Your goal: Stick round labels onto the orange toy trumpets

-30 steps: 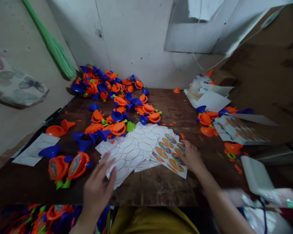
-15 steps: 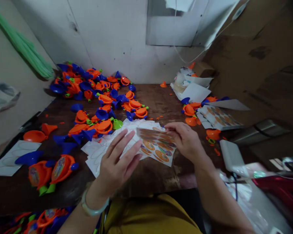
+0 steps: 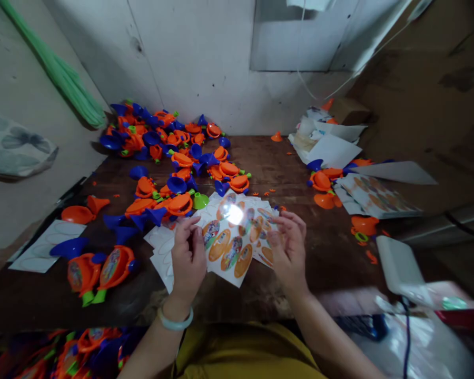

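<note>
A glossy sheet of oval stickers (image 3: pixel 225 252), orange and multicoloured, is tilted up in front of me, with a bright glare on its upper part. My left hand (image 3: pixel 187 260) pinches its left edge between thumb and fingers. On the right side my right hand (image 3: pixel 292 250) is closed, thumb against fingers, at the edge of the sticker sheets. More printed ovals (image 3: pixel 264 252) show behind the front sheet, near that hand. Underneath lies a fanned pile of white backing sheets (image 3: pixel 160 245) with oval outlines.
Orange and blue plastic toy horns (image 3: pixel 177 202) are heaped across the left and back of the table (image 3: pixel 260 168). Two stickered horns (image 3: pixel 112 268) lie at front left. More sticker sheets (image 3: pixel 379 195), paper scraps (image 3: pixel 332 150) and a white box-like device (image 3: pixel 403 263) are on the right.
My left hand has gone from spread fingers to pinching the sticker sheet's left edge. The sheet has swung toward me, its printed face now showing. The view has shifted slightly left.
</note>
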`<state>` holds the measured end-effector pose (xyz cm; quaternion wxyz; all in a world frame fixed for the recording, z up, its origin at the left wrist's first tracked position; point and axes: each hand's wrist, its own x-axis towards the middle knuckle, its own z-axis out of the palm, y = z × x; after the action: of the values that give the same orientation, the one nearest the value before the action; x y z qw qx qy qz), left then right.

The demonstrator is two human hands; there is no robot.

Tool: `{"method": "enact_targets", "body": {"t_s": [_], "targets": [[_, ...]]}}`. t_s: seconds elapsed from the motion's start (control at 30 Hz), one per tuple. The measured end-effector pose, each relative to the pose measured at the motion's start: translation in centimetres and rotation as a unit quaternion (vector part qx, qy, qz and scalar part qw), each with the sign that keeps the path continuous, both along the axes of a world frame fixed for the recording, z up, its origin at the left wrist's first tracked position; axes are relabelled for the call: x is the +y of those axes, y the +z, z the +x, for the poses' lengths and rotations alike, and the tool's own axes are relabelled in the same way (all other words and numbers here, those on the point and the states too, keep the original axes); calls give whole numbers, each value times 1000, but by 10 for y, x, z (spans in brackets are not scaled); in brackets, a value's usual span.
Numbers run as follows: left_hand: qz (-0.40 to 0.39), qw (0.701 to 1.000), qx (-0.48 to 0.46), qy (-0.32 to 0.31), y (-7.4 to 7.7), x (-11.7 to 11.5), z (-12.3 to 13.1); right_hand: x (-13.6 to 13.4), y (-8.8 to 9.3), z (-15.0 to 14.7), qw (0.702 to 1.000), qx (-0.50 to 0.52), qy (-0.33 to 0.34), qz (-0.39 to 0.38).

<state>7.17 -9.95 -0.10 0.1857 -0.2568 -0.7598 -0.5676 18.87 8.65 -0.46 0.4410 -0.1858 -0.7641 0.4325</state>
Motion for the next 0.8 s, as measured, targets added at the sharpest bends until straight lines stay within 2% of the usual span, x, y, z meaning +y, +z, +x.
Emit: {"method": "enact_targets", "body": {"t_s": [0.03,0.1,0.13,0.2,0.27,0.43,0.53,0.67,0.8], "targets": [[17,1000,-1,22,-3,0,1,-11,-7,0,997,-5,26,-73],[42,998,0,54,-7,-1,4,-30,-16,-3,969,-17,118,-216],[49,997,3,62,-8,-3,6,-37,-18,-6,951,-22,161,-262],[50,997,7,60,-7,-9,10,-44,-18,-14,934,-28,202,-294],[41,998,3,37,-4,-18,13,-42,-14,-20,940,-27,199,-277],[-17,996,-53,-74,6,-47,14,-30,1,-23,950,-46,221,-216],[-49,993,-85,-71,12,-58,13,-29,7,-21,960,-48,216,-170],[-7,992,-103,-75,22,-58,14,-30,17,-19,984,-21,160,-79],[24,988,-127,-81,32,-57,13,-30,29,-15,988,-9,153,26]]}}
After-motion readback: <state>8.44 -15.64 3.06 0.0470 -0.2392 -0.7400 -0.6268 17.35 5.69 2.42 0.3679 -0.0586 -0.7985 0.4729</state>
